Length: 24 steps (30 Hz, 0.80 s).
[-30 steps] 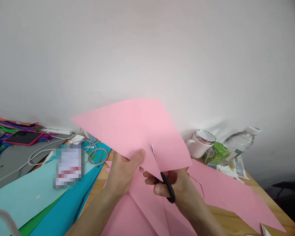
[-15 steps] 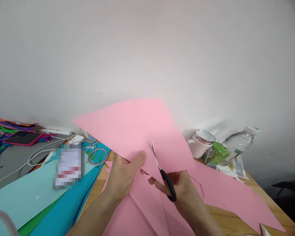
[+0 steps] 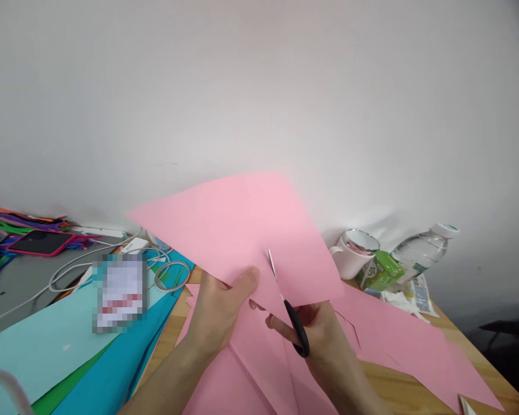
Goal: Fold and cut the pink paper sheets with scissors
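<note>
My left hand (image 3: 218,311) pinches the near edge of a large pink paper sheet (image 3: 237,225) and holds it up off the desk, thumb on top. My right hand (image 3: 324,331) grips black-handled scissors (image 3: 292,317), fingers through the loops. The silver blades point up and away into the sheet just right of my left thumb, with a cut running from the sheet's near edge. More pink paper pieces (image 3: 393,340) lie under and to the right of both hands.
Light blue, teal and green sheets (image 3: 47,351) lie at the left with a white cable (image 3: 82,265). A phone in a pink case (image 3: 41,242) lies far left. A white mug (image 3: 354,251), a green carton (image 3: 380,268) and a water bottle (image 3: 421,251) stand at the right by the wall.
The scissors have edged a little further up into the pink sheet and my right hand has shifted slightly right. My left hand keeps its hold in nearly the same place.
</note>
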Motion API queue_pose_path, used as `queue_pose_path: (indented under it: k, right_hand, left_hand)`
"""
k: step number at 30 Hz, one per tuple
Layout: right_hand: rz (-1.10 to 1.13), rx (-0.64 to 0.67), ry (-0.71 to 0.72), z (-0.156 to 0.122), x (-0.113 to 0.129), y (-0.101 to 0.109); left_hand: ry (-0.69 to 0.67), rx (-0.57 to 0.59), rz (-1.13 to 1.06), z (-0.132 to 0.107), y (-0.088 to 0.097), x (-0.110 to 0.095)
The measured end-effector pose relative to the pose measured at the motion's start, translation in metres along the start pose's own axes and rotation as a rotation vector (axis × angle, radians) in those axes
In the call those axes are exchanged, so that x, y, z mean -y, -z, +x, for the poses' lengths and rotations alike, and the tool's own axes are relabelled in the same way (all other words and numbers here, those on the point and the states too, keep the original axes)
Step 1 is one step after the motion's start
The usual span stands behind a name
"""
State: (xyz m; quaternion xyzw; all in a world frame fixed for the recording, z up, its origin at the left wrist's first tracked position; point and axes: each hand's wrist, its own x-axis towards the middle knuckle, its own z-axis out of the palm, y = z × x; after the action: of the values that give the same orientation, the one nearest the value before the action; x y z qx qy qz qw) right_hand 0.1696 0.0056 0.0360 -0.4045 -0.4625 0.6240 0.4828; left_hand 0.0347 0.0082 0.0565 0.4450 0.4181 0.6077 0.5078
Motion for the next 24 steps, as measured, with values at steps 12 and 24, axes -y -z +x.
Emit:
queue_pose_path:
  k: [12, 24]
  right_hand:
    - [0.042, -0.011, -0.022, -0.0006, -0.001, -0.0013]
    - [0.055, 0.013, 0.017, -0.0006, -0.003, -0.0002]
  left_hand:
    - [0.041, -0.044, -0.029, 0.0002, -0.0033, -0.0021]
    - [0.017, -0.015, -0.046, 0.0011, -0.0026, -0.0008]
